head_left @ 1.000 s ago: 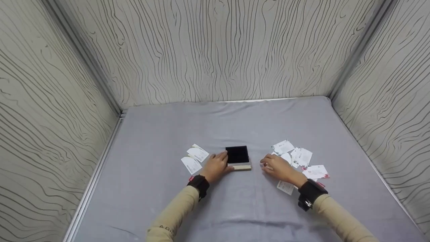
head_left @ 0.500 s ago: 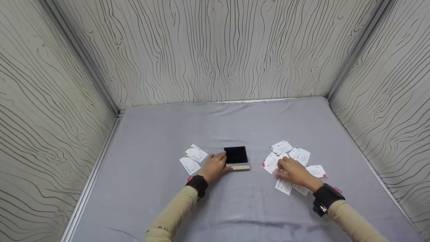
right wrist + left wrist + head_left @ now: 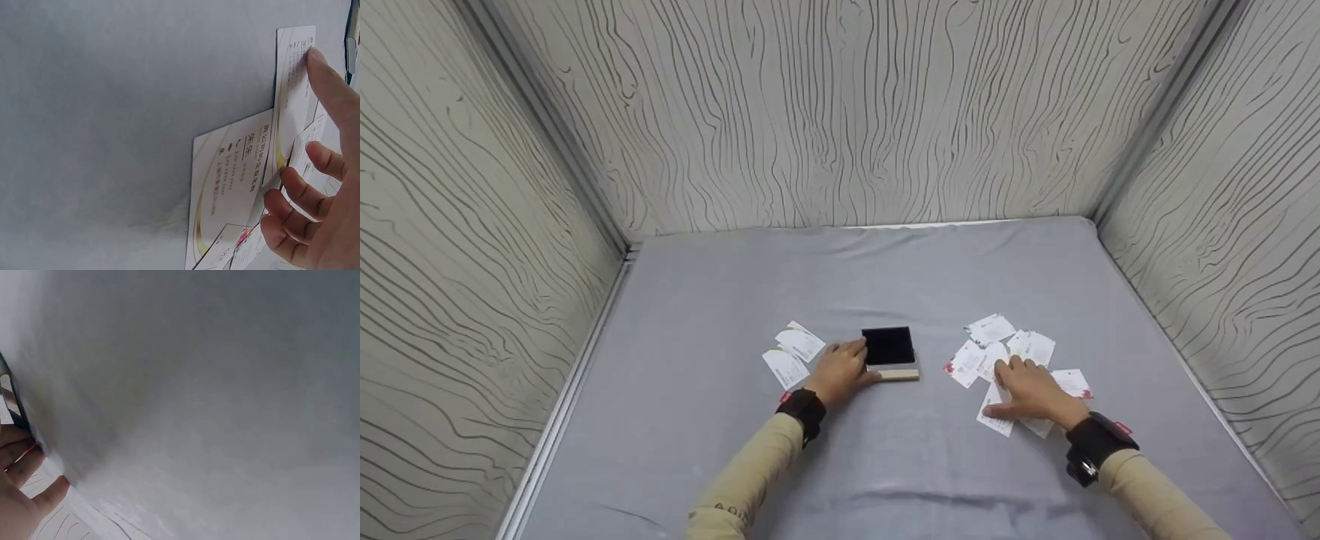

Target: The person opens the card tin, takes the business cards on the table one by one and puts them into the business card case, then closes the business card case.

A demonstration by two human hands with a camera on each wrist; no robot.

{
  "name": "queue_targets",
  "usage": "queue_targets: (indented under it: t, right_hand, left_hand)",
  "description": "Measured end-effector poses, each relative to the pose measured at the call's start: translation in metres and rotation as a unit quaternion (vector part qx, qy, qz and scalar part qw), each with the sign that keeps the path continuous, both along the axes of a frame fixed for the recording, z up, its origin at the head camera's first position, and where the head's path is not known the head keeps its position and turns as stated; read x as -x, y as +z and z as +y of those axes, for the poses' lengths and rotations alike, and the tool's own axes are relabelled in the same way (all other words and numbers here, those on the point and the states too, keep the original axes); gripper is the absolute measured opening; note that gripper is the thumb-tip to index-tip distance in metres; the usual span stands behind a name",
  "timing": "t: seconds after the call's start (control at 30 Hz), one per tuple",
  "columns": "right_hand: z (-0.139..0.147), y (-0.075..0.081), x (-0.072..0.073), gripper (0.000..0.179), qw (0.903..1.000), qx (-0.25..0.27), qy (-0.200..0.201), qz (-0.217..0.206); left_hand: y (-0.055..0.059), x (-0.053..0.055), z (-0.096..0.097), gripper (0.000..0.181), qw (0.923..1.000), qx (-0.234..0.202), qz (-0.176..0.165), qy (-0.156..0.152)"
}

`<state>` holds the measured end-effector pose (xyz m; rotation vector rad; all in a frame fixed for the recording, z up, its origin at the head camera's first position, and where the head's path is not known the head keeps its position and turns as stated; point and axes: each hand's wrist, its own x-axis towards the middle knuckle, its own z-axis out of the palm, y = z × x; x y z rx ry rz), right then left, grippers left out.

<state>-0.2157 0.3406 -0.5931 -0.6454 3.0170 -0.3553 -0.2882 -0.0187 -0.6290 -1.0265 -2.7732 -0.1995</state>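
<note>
My left hand [image 3: 840, 373] grips the left corner of a shallow black-lined box [image 3: 889, 346] with a pale wooden strip along its front. Its fingers lie at the box's left side and its thumb at the front strip. On the right, my right hand [image 3: 1027, 390] is spread over a loose heap of white business cards [image 3: 962, 363]. In the right wrist view my right thumb [image 3: 323, 73] touches one end of a gold-edged business card [image 3: 289, 107], and bent fingers lie near its other end. A second gold-edged card [image 3: 225, 169] lies beside it.
Several business cards [image 3: 786, 367] lie left of the box. A red-cornered card [image 3: 1072, 382] lies right of my right hand. Grey cloth [image 3: 855, 285] covers the table, with patterned panels [image 3: 840, 112] at the back and both sides.
My right hand has moved right, away from the box's side, uncovering a red-cornered card. Its thumb and fingers have spread wider over the heap. The left hand and box have stayed put.
</note>
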Motion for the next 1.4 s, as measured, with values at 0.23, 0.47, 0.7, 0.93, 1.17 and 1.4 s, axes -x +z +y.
queue_targets:
  t: [0.23, 0.47, 0.7, 0.93, 1.17, 1.4]
  right_hand:
    - [0.002, -0.002, 0.001, 0.061, 0.9997, 0.001, -0.008, -0.023]
    - [0.003, -0.003, 0.001, 0.062, 0.9994, 0.007, -0.003, -0.034]
    - [0.003, 0.001, 0.000, 0.061, 0.9966, 0.059, -0.002, -0.057]
    - [0.005, 0.000, 0.003, 0.062, 0.9919, 0.101, 0.032, -0.071]
    - [0.009, 0.008, 0.009, 0.051, 0.9855, 0.118, 0.087, -0.086]
    - [0.011, 0.022, 0.016, 0.025, 0.9738, 0.146, 0.126, -0.121]
  left_hand:
    - [0.000, 0.000, 0.001, 0.059, 1.0000, 0.001, -0.004, 0.000]
    - [0.001, -0.001, 0.001, 0.058, 0.9999, -0.001, -0.009, 0.006]
    - [0.002, -0.001, 0.001, 0.059, 0.9999, -0.004, -0.008, 0.009]
    - [-0.001, 0.000, 0.001, 0.059, 0.9999, -0.005, -0.013, 0.006]
    - [-0.002, -0.001, 0.001, 0.059, 1.0000, -0.003, -0.006, 0.004]
    - [0.001, -0.004, 0.001, 0.058, 0.9999, -0.011, -0.009, 0.006]
